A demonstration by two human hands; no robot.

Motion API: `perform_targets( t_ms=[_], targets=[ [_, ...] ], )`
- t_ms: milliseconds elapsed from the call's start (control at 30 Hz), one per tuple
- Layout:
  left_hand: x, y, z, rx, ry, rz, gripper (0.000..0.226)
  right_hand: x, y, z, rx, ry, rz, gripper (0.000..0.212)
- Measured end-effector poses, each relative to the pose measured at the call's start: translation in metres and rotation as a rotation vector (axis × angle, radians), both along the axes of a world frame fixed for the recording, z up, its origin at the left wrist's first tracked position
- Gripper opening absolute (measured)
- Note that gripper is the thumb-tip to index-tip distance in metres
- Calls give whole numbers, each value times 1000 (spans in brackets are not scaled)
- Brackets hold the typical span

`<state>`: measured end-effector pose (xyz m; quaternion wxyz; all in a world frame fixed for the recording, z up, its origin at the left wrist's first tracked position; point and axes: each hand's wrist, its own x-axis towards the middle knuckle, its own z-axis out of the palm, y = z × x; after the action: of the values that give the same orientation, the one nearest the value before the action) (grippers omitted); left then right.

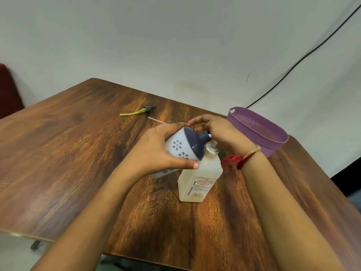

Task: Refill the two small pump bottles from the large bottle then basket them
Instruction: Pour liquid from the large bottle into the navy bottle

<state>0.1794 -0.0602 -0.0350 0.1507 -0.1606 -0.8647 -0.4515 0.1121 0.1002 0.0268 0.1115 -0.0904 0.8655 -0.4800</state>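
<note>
- Your left hand wraps the white bottle with the flower cut-outs and dark blue top, tilted so its neck points right and slightly down, toward the top of the clear bottle.
- That left grip is closed firmly round the body, thumb underneath; hold it there, because the bottle is off the tabletop and leans over the clear one.
- Your right hand sits curled at the neck of the white bottle, just above the clear bottle's white pump. Its fingers are bent, but what they pinch is hidden, so I cannot tell whether it holds anything.
- The clear bottle stands upright on the tabletop, touching nothing but the surface; it looks free to tip, so steady it before liquid moves.
- Line the two openings up closely and tilt slowly; the mouths look narrow and a spill on the wood seems likely.
- A grey and yellow pump head with its tube lies well apart at the far side, and a thin white tube lies nearer your hands.
- The purple basket waits on the right, just behind your right wrist; nothing shows inside it.
</note>
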Motion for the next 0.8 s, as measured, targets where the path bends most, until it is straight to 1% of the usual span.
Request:
perform_targets(
  t_ms=[67, 133, 200, 267, 333, 467, 567, 667, 800],
  targets=[
    [0, 0, -1, 3, -1, -1, 89, 1, -1, -9, -86, 24, -80, 37],
    [0, 0, -2, 4, 12, 3, 90, 0, -4, -12, -83, 49, -115, 38],
    [-1, 0, -3, -3, 10, 0, 90, 0, -3, -9, -68, 10, -101, 35],
    [-1, -1, -2, -4, 4, 1, 91, 0, 0, -2, -43, -30, -31, 34],
    [-1, 0, -1, 0, 2, 0, 93, 2, 2, 2, -4, -12, 16, 35],
    [-1, 2, -1, 6, 15, -4, 90, 4, 0, -6, -64, 33, -53, 36],
    [-1, 0, -2, -1, 19, -10, 83, 1, -2, -12, -64, 61, -93, 37],
    [-2, -2, -2, -2, 8, 0, 86, -1, -1, -1, -49, 5, -57, 35],
    [-3, -2, -2, 11, 6, -3, 89, -3, 4, 3, -19, 21, -9, 40]
  ],
)
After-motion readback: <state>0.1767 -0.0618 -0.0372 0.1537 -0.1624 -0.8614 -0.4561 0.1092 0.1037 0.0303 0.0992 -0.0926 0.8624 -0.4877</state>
